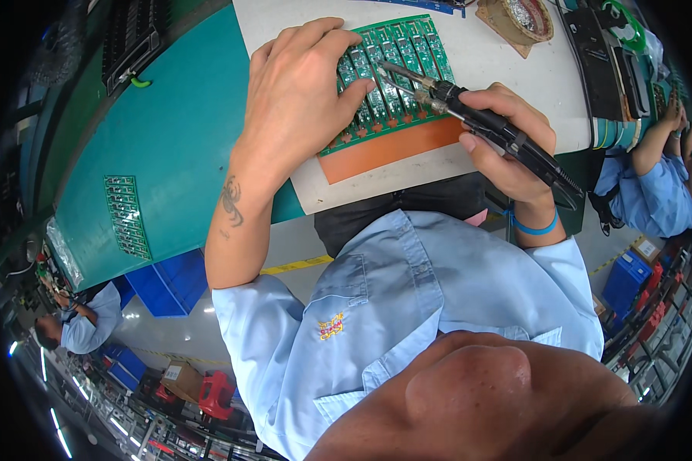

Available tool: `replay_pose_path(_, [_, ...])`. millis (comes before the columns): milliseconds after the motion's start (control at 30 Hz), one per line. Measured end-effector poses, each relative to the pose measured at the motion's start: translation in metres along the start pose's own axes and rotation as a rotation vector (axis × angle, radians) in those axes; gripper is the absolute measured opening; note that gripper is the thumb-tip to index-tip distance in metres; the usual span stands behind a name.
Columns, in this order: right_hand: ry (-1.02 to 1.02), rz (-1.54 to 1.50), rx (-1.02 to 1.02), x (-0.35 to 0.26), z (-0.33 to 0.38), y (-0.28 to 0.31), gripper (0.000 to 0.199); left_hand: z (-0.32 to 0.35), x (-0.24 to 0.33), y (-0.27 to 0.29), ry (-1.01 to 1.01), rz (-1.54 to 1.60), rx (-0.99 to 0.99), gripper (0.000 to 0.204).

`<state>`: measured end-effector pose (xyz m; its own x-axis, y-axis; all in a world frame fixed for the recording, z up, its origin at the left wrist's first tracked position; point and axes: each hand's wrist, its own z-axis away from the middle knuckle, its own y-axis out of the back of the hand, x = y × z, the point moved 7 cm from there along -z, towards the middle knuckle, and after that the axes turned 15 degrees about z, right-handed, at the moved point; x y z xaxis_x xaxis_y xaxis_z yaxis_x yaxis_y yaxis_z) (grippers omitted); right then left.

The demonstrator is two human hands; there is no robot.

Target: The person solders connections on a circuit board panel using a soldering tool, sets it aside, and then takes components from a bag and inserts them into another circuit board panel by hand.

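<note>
Circuit panel (127,217), sheet (507,65) on green bench (181,177)

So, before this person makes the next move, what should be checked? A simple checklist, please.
1. Black pen-shaped tool with metal tips gripped: ok, it is in the right hand.
2. Green rectangular circuit-board panel steadied: ok, the left hand rests over its left side.
3. Flat orange sheet under the panel: ok, it shows along the edge nearest the person.
4. Left thumb well away from the metal tips: not ok, they look close together.
5. Tips touching the panel: cannot tell from this angle.
6. Small joints on the panel sound: cannot tell, too small to see.
</note>
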<state>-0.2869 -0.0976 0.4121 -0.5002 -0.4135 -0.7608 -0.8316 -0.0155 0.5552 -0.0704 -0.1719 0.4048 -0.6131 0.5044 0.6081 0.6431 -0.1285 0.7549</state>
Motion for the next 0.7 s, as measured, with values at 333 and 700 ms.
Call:
replay_pose_path(333, [0.089,0.008,0.046,-0.012,0.003,0.003,0.047,0.003,-0.004,0.0,-0.067,0.009,-0.001,0.044])
replay_pose_path(700, [0.047,0.013,-0.023,-0.006,-0.004,-0.012,0.044,0.011,-0.01,0.01,-0.045,0.016,-0.001,0.046])
